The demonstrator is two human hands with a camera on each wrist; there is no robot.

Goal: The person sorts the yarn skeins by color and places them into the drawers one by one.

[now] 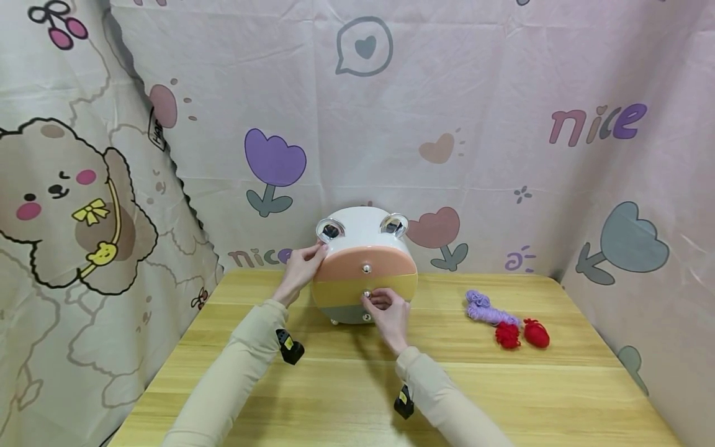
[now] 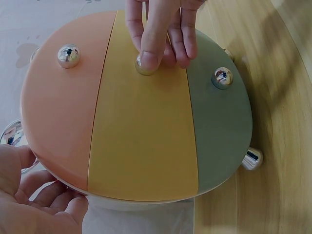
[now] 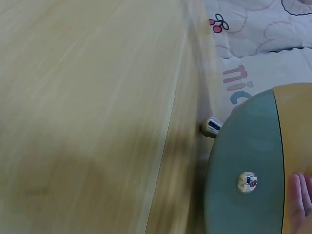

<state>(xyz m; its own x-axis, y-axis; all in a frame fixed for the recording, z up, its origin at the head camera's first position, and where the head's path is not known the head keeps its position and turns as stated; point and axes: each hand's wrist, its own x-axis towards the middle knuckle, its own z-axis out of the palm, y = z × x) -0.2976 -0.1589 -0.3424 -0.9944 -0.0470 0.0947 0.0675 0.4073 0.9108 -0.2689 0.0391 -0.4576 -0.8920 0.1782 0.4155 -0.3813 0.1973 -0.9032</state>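
"Where's the cabinet [image 1: 357, 280]?"
"At the far middle of the table [image 1: 335, 397]: one, with three coloured bands [image 2: 141, 136] and three knobs [image 1: 367, 268]."
"What's touching it?"
"The left hand [image 1: 301, 271] grips its left side; the right hand [image 1: 390, 314] pinches the middle knob [image 1: 367, 293]."
"And to the right?"
"Three yarn bundles: one lilac bundle [image 1: 485, 310], two red ones [image 1: 536, 334]."

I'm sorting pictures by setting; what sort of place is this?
Probably a curtained-off indoor recording corner: a wooden table stands before cartoon-printed fabric that hangs at the back and both sides, and a black device sits at each wrist.
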